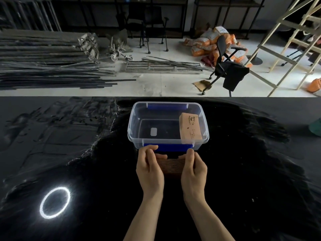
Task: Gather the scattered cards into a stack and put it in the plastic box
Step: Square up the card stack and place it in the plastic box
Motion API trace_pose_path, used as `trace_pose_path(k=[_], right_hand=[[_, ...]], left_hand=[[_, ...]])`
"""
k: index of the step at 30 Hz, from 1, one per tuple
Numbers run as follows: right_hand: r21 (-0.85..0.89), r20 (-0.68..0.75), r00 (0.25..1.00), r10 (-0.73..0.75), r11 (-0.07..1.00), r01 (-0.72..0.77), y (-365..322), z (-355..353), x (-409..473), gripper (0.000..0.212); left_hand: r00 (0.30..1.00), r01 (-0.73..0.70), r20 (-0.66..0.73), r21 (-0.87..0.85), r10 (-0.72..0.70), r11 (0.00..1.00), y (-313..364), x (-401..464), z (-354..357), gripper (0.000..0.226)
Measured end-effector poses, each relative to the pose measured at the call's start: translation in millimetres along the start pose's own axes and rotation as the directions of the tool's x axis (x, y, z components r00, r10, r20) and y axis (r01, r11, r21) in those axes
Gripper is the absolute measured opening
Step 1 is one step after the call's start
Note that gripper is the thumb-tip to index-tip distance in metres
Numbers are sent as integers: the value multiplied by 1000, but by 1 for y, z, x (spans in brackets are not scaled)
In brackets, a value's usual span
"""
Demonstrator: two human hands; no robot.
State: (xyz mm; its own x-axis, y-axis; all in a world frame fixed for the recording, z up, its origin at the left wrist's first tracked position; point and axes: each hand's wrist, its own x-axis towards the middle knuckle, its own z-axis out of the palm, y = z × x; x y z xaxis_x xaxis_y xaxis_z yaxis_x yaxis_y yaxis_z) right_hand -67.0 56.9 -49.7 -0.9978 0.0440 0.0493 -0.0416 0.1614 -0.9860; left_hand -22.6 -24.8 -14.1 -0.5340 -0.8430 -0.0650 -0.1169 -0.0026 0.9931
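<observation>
A stack of brown cards (171,165) stands on edge between my two hands, just in front of the clear plastic box (134,119). My left hand (150,168) grips the stack's left end and my right hand (193,168) grips its right end. The box has blue clip handles on its near and far sides. Another stack of tan printed cards (190,126) leans inside the box against its right wall. A small white label shows on the box floor.
The work surface is a black cloth-covered table (243,171); its far edge runs just beyond the box. A bright ring of light (54,202) reflects at the lower left. A green object (316,127) sits at the right edge. Beyond are office chairs, metal rods and orange bags.
</observation>
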Motion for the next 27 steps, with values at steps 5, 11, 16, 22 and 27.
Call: trace_pose_path(k=[5, 11, 16, 22, 27], right_hand=[[-27, -31, 999, 16, 999, -17, 3, 4, -3, 45], [39, -44, 999, 12, 999, -10, 4, 5, 3, 47], [19, -70, 996, 48, 999, -47, 4, 8, 5, 49], [-1, -163, 986, 33, 999, -33, -19, 6, 10, 58], [-285, -65, 907, -416, 879, 382, -63, -12, 35, 58]], left_hand=[[995, 64, -80, 13, -62, 998, -8, 2, 2, 26], [993, 48, -111, -15, -50, 999, -17, 5, 7, 25], [987, 96, -127, -10, -97, 995, -13, 8, 11, 24], [986, 51, 158, 46, -58, 998, 6, 0, -7, 18], [699, -411, 683, 142, 211, 901, 31, 17, -38, 55]])
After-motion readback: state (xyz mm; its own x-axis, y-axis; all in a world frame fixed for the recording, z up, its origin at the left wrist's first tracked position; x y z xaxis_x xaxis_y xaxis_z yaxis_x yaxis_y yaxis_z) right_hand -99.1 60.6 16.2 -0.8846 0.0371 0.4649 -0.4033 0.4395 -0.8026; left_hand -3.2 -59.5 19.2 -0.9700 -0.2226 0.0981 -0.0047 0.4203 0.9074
